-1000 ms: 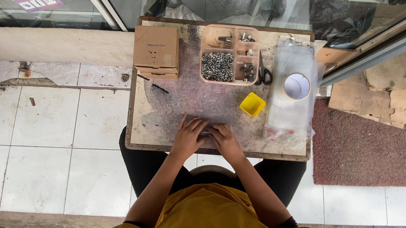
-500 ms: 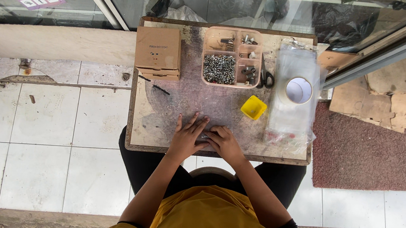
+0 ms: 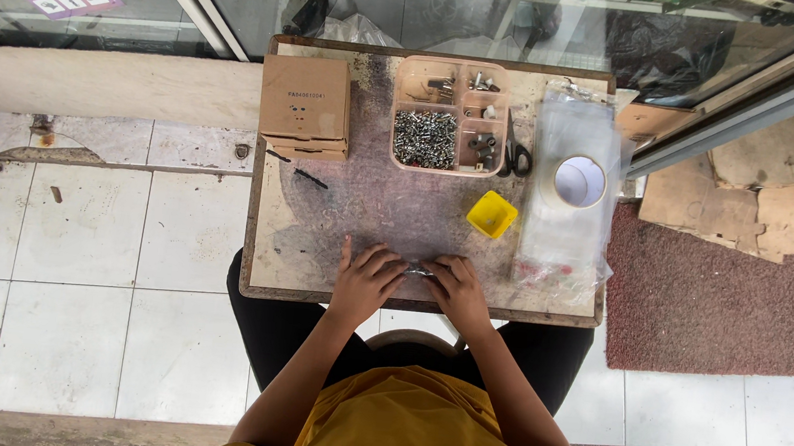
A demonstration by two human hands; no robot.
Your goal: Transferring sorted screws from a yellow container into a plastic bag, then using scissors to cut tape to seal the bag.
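Note:
My left hand [image 3: 366, 279] and my right hand [image 3: 457, 286] rest side by side at the near edge of a worn table [image 3: 317, 234]. Their fingertips meet on a small shiny metal piece [image 3: 420, 271], which is too small to make out. A clear compartment tray [image 3: 449, 116] with a heap of screws and other small metal parts stands at the far middle. A small yellow cup [image 3: 492, 213] sits just beyond my right hand.
A cardboard box [image 3: 304, 103] stands at the far left of the table. Scissors [image 3: 516, 152] lie beside the tray. A roll of tape [image 3: 579, 181] rests on clear plastic bags [image 3: 563, 231] at the right. White floor tiles, a red mat [image 3: 723, 297] and cardboard scraps surround the table.
My hands have stayed together at the near table edge; only the fingers shifted slightly on the small piece.

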